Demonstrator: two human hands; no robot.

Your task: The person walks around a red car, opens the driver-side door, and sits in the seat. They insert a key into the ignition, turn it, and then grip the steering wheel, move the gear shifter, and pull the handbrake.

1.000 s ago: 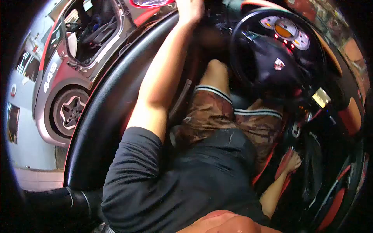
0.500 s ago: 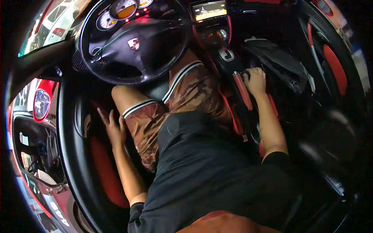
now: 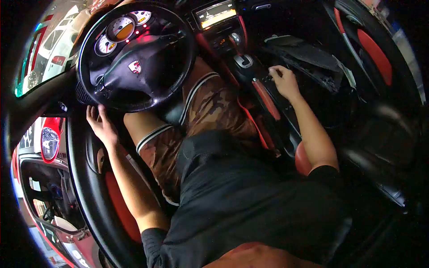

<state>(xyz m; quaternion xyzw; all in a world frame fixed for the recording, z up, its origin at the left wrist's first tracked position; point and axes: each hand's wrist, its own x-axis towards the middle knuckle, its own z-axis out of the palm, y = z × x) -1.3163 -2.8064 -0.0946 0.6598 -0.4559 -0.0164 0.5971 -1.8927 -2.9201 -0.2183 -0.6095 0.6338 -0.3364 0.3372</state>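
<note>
My left hand [image 3: 105, 127] is raised just below the lower left of the black steering wheel [image 3: 154, 103]. Its fingers are spread, and nothing shows in them. My right hand [image 3: 285, 82] is over the centre console, to the right of the red-gripped handbrake lever [image 3: 267, 102] and apart from it. The fingers of that hand are curled in; whatever may be between them is too small or hidden to make out. Ahead of it stands the gear selector [image 3: 235, 39] in its silver-edged gate [image 3: 244, 61].
The lit gauges [image 3: 121, 29] show red warning lights behind the wheel. A display screen [image 3: 216, 15] glows at the top. A dark bag-like item [image 3: 308, 58] lies on the passenger side. The door panel [image 3: 91, 178] is at the left, with a red mirror [image 3: 51, 139] outside.
My left hand has moved forward from beside my thigh toward the wheel. My right hand has lifted away from beside the handbrake lever and moved slightly forward. The view has shifted.
</note>
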